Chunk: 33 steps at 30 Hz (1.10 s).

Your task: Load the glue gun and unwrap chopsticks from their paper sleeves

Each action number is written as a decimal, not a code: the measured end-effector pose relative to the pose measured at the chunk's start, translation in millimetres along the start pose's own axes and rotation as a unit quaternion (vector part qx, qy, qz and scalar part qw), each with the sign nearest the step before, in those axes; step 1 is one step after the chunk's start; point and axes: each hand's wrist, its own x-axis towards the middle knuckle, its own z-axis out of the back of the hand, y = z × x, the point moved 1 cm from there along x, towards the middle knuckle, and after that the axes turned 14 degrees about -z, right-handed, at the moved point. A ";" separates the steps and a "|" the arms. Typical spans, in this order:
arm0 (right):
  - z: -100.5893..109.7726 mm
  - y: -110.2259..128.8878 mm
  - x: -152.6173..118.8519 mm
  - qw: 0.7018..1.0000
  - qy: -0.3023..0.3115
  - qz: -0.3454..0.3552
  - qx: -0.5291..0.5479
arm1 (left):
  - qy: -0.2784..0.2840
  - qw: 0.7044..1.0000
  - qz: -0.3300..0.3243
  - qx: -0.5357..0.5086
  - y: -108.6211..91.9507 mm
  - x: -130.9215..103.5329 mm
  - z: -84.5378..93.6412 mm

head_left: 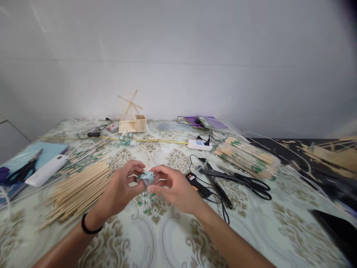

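Both hands meet over the middle of the patterned tablecloth. My left hand point(122, 186), with a black band on its wrist, pinches one side of a crumpled clear plastic wrapper point(146, 177) with green print. My right hand point(173, 188) grips the other side of the same wrapper between thumb and fingers. Part of the plastic hangs below the fingertips. Left of my left hand lies a spread pile of thin wooden sticks point(80, 186). A black glue gun point(199, 185) with its cord rests just right of my right hand.
Large black scissors point(242, 178) lie at the right, near a bag of sticks point(245, 156). A white power strip point(200, 144) and a stick-built windmill model point(132, 123) stand farther back. At the left are another pair of scissors point(23, 171) and a white rounded device point(47, 171).
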 end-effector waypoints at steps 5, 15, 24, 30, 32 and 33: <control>-0.4 1.8 -1.0 0.999 0.034 0.000 0.012 | 0.052 0.998 0.005 0.045 -1.6 3.5 4.9; 12.2 0.5 4.3 0.984 0.150 -0.038 0.087 | 0.076 0.994 0.003 -0.079 -4.0 3.4 9.9; 5.2 3.9 -1.3 1.000 0.019 0.007 0.010 | 0.083 0.991 -0.028 -0.097 -4.5 -4.9 1.5; 3.3 3.2 0.4 0.996 -0.016 0.046 -0.074 | 0.114 0.990 -0.031 -0.081 -9.2 -6.9 1.1; 0.4 4.0 -1.2 0.992 -0.039 0.055 -0.106 | 0.120 0.990 -0.041 -0.068 -7.7 -7.0 -1.1; -1.3 4.1 -2.1 0.990 -0.050 0.060 -0.120 | 0.123 0.989 -0.042 -0.063 -6.4 -7.0 -2.4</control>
